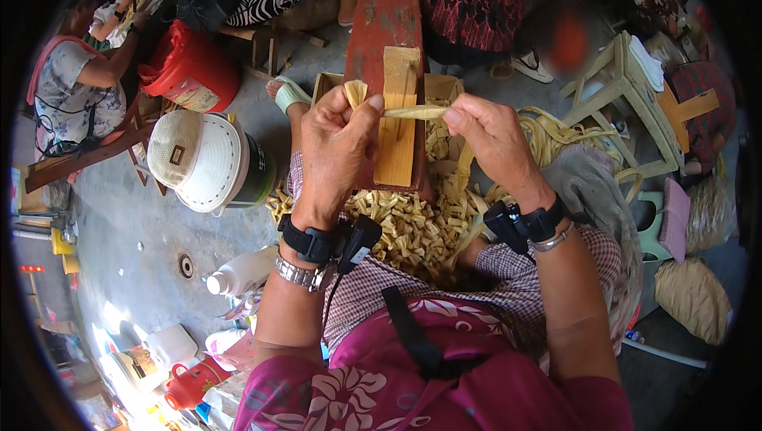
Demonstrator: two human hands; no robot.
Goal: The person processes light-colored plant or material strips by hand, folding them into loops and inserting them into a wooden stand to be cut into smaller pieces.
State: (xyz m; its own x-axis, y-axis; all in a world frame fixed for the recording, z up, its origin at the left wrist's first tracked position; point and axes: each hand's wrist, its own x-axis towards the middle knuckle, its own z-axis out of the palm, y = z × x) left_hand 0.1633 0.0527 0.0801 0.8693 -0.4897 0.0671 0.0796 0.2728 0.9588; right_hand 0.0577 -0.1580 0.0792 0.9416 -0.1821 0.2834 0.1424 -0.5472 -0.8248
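Between my two hands a pale dried leaf strip [415, 112] is stretched, above a wooden block. My left hand [340, 133] pinches its one end, with a small fanned fold of leaf standing up between thumb and fingers. The other end is gripped by the fingertips of my right hand [488, 133], from which more strip hangs down. Under the hands, the yellowish wooden block [394, 157] lies on a red wooden bench [363, 35]. A heap of small knotted leaf pieces [399, 228] lies below the bench end, by my lap.
Long loose strips [550, 133] lie to the right, near a wooden stool [631, 97]. At left stand a lidded bucket [253, 163] with a cap on it and a red bucket [208, 74]. A cardboard box [443, 86] is beside the bench. Other people sit around.
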